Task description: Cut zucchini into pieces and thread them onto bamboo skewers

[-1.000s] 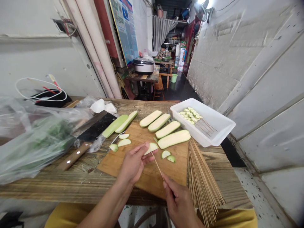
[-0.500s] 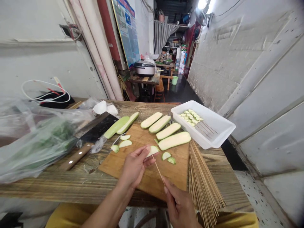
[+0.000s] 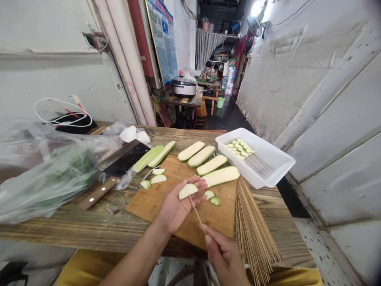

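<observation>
My left hand (image 3: 178, 204) is palm up with its fingers spread over the cutting board (image 3: 143, 202). A half-round zucchini slice (image 3: 188, 191) lies on its fingers, with the tip of a bamboo skewer (image 3: 197, 214) at the slice's lower edge. Between thumb and fingers, my right hand (image 3: 222, 250) pinches that skewer lower down. Halved zucchinis (image 3: 211, 165) lie cut side up along the back of the board. Small cut slices (image 3: 158, 179) rest at its left, and a few end pieces (image 3: 214, 201) sit just right of my left fingers.
A bundle of bamboo skewers (image 3: 256, 230) hangs over the table's front edge at right. Behind it stands a white plastic tray (image 3: 276, 159) holding skewered slices (image 3: 238, 148). On the left are a cleaver (image 3: 104, 190) and a plastic bag of greens (image 3: 59, 174). Farther back, a person sits at another table.
My left hand has opened from a pinch on the slice to a flat palm beneath it. The right hand keeps its hold on the skewer, and the view has shifted slightly.
</observation>
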The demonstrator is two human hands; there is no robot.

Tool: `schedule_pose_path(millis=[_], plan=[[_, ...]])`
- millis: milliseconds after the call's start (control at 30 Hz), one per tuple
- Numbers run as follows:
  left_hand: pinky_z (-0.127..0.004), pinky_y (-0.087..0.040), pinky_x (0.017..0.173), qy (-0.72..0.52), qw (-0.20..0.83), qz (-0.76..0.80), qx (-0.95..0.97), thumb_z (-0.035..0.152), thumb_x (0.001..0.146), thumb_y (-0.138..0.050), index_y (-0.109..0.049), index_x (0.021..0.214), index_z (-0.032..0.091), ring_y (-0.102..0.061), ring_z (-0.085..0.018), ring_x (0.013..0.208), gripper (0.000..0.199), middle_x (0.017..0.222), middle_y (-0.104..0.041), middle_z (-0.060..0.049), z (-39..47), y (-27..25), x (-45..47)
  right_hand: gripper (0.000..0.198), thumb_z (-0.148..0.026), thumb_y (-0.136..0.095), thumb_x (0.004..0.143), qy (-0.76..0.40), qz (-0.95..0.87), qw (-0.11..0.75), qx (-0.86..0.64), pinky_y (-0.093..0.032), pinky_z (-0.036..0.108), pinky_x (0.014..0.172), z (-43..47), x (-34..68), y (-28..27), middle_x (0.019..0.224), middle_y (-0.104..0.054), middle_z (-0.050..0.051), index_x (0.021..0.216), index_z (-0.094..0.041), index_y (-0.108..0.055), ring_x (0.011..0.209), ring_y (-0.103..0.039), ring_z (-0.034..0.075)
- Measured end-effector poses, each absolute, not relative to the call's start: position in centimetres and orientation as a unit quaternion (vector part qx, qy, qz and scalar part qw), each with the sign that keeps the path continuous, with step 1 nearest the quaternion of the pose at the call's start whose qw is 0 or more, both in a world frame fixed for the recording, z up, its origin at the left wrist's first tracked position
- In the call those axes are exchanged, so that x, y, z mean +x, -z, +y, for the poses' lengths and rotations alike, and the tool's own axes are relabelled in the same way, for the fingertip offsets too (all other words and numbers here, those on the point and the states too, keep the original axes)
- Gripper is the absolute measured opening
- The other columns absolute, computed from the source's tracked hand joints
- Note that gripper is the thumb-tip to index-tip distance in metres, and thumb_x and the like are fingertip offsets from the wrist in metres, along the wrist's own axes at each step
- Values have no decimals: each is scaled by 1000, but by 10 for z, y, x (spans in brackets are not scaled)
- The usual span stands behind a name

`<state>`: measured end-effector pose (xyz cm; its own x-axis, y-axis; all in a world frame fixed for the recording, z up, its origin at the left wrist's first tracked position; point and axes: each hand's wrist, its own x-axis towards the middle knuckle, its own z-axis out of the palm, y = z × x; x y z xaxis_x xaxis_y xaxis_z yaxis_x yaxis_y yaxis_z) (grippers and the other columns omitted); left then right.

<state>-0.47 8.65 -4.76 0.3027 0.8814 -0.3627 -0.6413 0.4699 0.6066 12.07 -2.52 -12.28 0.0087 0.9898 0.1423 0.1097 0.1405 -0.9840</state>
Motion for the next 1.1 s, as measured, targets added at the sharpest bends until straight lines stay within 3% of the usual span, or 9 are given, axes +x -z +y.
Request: schedule_pose_path(millis=[133,233,367,467,700,900,1100], plan=[[-37,-51,83,-505,788,314,162,29,85,-49,-64,82,12,-65,-22,89,23,90,-69,-13,85,44,-1,37,-39,-43,93,-381,-585,511,-502,-42,16,37,-24,121,119,45,-46,-4,110,-18,-68,35,-41,9],[-33,-52,80,-526,774,311,167,25,86,-48,-63,80,11,-65,-18,81,22,82,-67,-10,83,45,0,34,-33,-43,93,-339,-621,501,-499,-53,20,49,-23,125,112,48,-57,-2,112,-19,-67,36,-50,11],[-30,-53,72,-531,764,316,186,27,88,-43,-64,80,11,-63,-17,74,27,78,-66,-10,81,47,-1,33,-19,-45,91,-285,-675,495,-468,-56,24,71,-21,128,104,79,-73,5,118,-19,-63,62,-69,15],[-28,-52,69,-533,756,321,200,27,89,-41,-64,79,10,-63,-16,72,30,76,-66,-10,80,46,-1,36,-13,-46,89,-268,-688,495,-458,-56,22,73,-18,128,101,97,-74,7,121,-19,-61,74,-72,16],[-27,-51,66,-539,756,312,202,31,86,-48,-64,78,11,-62,-16,67,27,73,-66,-9,78,48,0,36,-12,-46,88,-252,-695,497,-454,-56,21,74,-17,125,102,97,-74,8,120,-19,-61,85,-71,18],[-26,-50,63,-539,761,297,207,33,87,-45,-63,79,11,-61,-16,67,30,74,-66,-10,76,49,0,33,-13,-45,87,-258,-694,475,-475,-57,23,66,-19,123,105,66,-68,3,114,-15,-64,50,-65,13],[-25,-50,63,-534,765,298,200,33,90,-40,-63,79,11,-63,-16,70,34,75,-66,-10,72,46,-2,32,-14,-44,88,-257,-685,487,-477,-56,24,65,-21,122,107,70,-69,4,114,-17,-63,55,-65,14]])
